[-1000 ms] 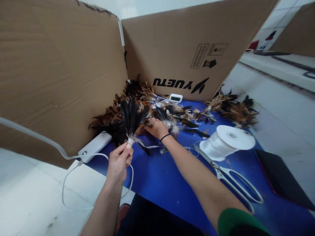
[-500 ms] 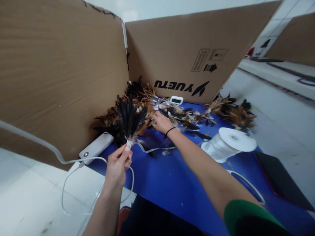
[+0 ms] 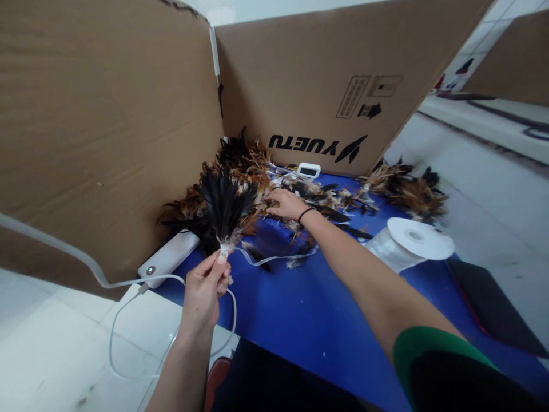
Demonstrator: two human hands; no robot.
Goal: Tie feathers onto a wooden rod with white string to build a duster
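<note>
My left hand point(image 3: 208, 280) pinches the white-wrapped base of a feather bundle point(image 3: 225, 197), whose black feathers fan upward. A thin clear ribbon point(image 3: 261, 263) trails from that base to the right, passing behind my right forearm. My right hand point(image 3: 286, 204), with a black band at the wrist, reaches into the loose feathers point(image 3: 326, 197) on the blue tabletop point(image 3: 274, 303). Its thumb and fingers look apart, and nothing shows between them, though the fingertips partly blend into the feathers. Brown and black feathers point(image 3: 249, 160) are heaped behind the bundle, against the cardboard.
Cardboard panels point(image 3: 309, 68) wall the left and back. A white ribbon spool point(image 3: 407, 243) stands right of my forearm, beside a dark flat object point(image 3: 493, 303). A white power bank point(image 3: 169, 260) with a cable lies left. A small white display point(image 3: 309, 170) sits at the back.
My right hand has shifted slightly to the right among the feathers, its fingers looking more spread. My left hand still holds the bundle in nearly the same place. The view has tilted slightly.
</note>
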